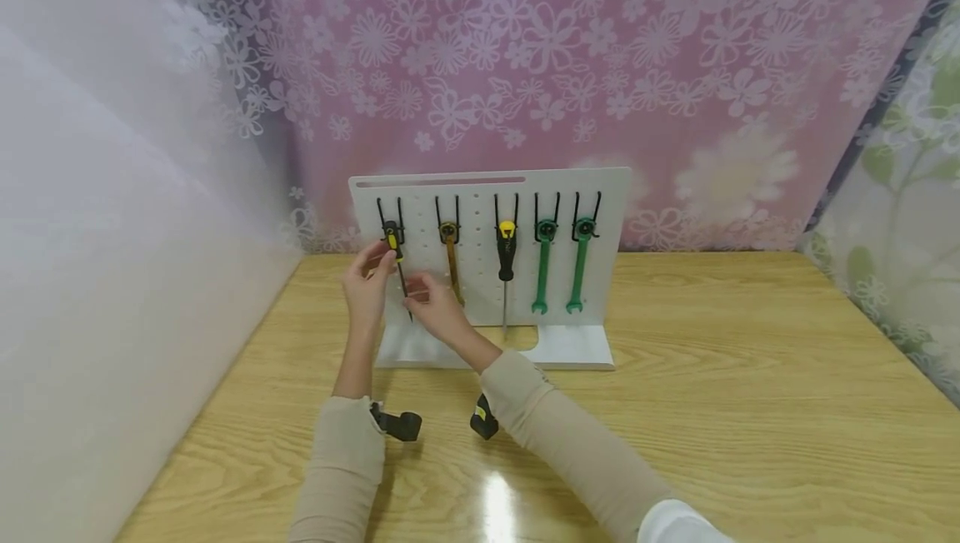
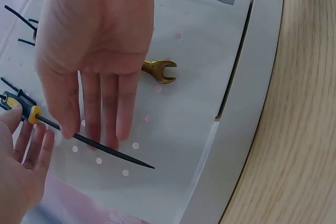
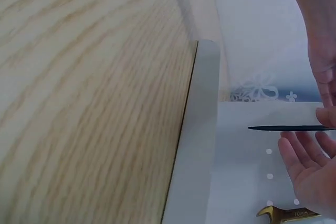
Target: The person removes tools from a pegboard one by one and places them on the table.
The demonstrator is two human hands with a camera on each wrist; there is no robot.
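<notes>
A slim file with a black and yellow handle hangs at the left hook of the white pegboard. Its dark shaft tapers to a point aimed downward. My left hand holds the handle between thumb and fingers. Lower down, my right hand pinches the shaft between thumb and fingers. The right wrist view shows the tip sticking out past the right thumb. Just right of the file, a gold wrench hangs partly behind the right hand.
A yellow and black screwdriver and two green wrenches, one left of the other, hang further right. The board's white base stands on the wooden table. A pale wall rises at left, a floral curtain behind.
</notes>
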